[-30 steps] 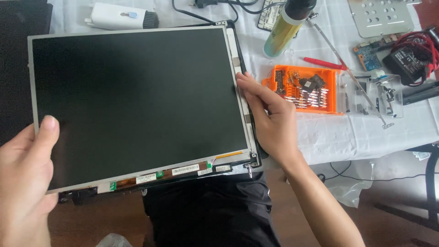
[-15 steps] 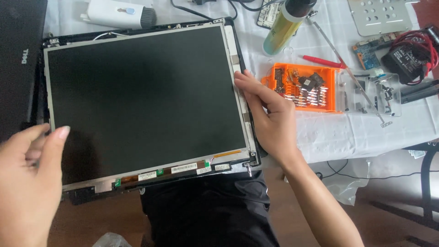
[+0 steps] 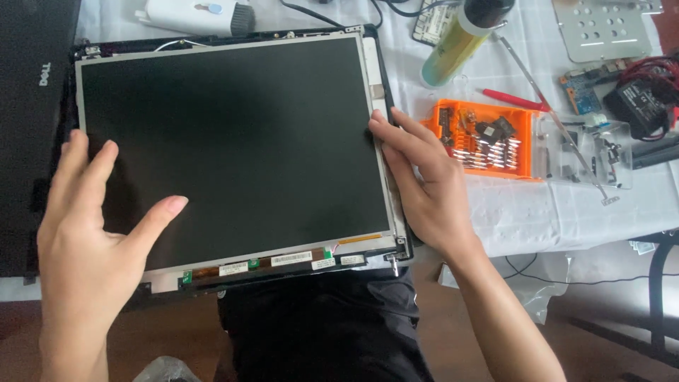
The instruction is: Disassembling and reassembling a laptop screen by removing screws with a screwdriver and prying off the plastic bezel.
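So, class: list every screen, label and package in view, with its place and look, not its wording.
Screen panel: centre, under both hands, dark rectangle, silver frame.
Labels: small white strips along the panel's bottom edge.
Bit case: right of the panel, orange tray.
Bottle: top right, yellow-green cylinder, dark cap.

Black screen panel (image 3: 233, 148), orange bit case (image 3: 488, 138), white tablecloth (image 3: 566, 205)

Tabletop (image 3: 537, 212): white cloth cover
Centre: bare screen panel (image 3: 233, 148) in its black lid shell
Right: orange bit case (image 3: 488, 138), perforated metal plate (image 3: 601, 28)
Top: yellow-green bottle (image 3: 456, 46)
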